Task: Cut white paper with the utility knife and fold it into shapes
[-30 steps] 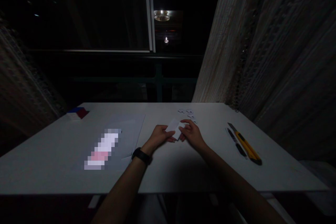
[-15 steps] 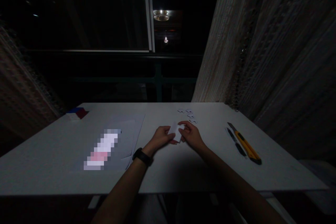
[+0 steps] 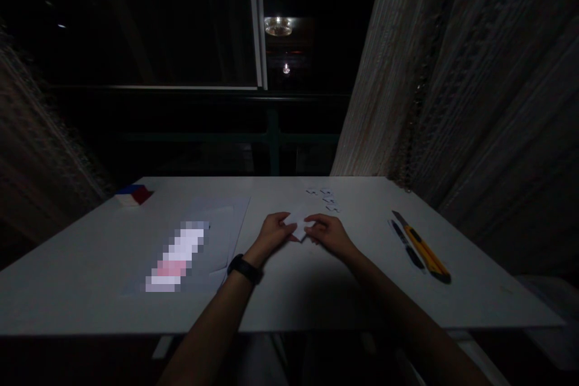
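A small white piece of paper (image 3: 298, 221) is held between both my hands just above the white table (image 3: 316, 289), near its middle. My left hand (image 3: 271, 234), with a dark watch on its wrist, pinches the paper's left side. My right hand (image 3: 329, 234) pinches the right side, fingers closed on it. Several small paper scraps (image 3: 325, 198) lie on the table just beyond my hands.
A yellow utility knife (image 3: 425, 250) and a dark pen (image 3: 404, 244) lie at the right of the table. White sheets (image 3: 212, 235) lie at the left, with a red and blue block (image 3: 132, 194) at the far left corner. A curtain (image 3: 452, 102) hangs on the right, a dark window behind.
My hands have turned the small paper and drawn it in; it now looks smaller and lies lower between my fingers. Both hands have shifted slightly left.
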Demonstrator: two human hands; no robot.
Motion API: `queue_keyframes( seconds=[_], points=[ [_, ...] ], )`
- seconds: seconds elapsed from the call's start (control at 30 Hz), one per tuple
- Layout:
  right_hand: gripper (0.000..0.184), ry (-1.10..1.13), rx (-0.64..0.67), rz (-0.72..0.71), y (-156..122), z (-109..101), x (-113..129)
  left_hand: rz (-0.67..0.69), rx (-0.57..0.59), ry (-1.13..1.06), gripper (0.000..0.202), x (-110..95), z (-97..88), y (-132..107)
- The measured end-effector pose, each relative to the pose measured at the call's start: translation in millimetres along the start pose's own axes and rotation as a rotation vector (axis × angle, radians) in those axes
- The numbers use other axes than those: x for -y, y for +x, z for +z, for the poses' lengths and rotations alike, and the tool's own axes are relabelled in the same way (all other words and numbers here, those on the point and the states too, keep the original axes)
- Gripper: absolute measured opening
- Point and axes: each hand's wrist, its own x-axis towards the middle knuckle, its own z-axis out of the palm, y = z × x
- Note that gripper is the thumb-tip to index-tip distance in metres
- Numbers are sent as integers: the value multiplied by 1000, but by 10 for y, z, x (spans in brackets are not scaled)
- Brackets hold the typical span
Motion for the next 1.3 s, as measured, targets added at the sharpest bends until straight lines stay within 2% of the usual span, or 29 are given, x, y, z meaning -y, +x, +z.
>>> queue_keyframes(
  seconds=[0.17, 0.6, 0.93, 1.3],
  points=[
    [34, -56, -29, 0, -3, 8, 22, 28, -77, -60, 20, 8, -27, 25],
    [33, -118, -22, -9, -13, -6, 70, -27, 21, -189, 27, -112, -12, -74],
    [37, 20, -37, -6, 34, -32, -8, -95, 55, -343, 24, -135, -41, -96],
    [45, 120, -53, -1, 25, -10, 5, -75, 25, -312, 42, -96, -15, -75]
  ],
)
